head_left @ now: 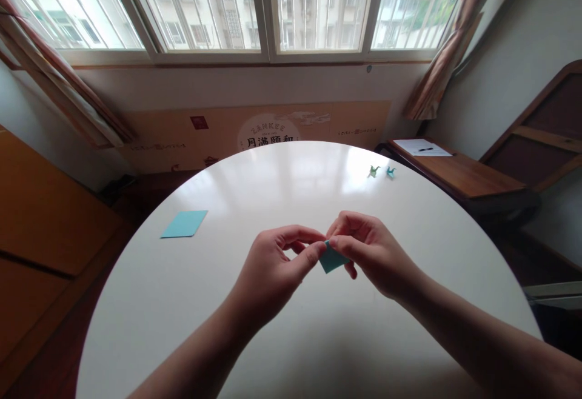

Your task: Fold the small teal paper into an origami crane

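Note:
Between my two hands is a small folded piece of teal paper (333, 258), one corner pointing down toward me. My left hand (286, 259) pinches its upper left edge between thumb and fingers. On the other side, my right hand (368, 247) grips the upper right part, with the thumb on top and fingers partly behind the paper. The thumbs nearly meet at the paper's top corner, and the fingers cover much of its upper edge. Both hands are held over the white round table (204, 326).
A flat teal stack or sheet of square paper (184, 224) lies at the table's left. Toward the far right edge stand a green folded paper crane (373, 171) and a blue one (390, 172). Beyond, a wooden side table (473, 174) bears white paper (421, 147) and a pen.

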`<action>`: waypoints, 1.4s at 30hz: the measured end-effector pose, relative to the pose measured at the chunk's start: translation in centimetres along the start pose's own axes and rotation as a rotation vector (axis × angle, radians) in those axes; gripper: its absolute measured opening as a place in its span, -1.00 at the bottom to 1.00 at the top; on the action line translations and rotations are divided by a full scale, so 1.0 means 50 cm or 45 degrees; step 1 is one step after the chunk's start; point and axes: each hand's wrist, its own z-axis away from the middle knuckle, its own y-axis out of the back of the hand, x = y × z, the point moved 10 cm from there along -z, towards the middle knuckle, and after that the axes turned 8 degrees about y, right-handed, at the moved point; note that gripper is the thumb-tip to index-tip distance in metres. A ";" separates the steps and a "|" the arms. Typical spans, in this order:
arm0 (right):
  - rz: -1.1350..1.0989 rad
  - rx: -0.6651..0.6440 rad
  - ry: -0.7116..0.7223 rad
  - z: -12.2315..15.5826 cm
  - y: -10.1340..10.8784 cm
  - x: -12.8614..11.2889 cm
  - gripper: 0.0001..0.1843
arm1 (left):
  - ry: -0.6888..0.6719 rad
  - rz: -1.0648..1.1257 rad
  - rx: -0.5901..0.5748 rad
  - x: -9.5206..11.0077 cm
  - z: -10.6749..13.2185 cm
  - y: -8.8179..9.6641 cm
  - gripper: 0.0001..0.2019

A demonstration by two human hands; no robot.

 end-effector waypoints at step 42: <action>0.562 -0.357 0.455 0.030 -0.047 -0.096 -0.85 | 0.177 0.373 -0.320 -0.022 0.002 -0.048 -0.88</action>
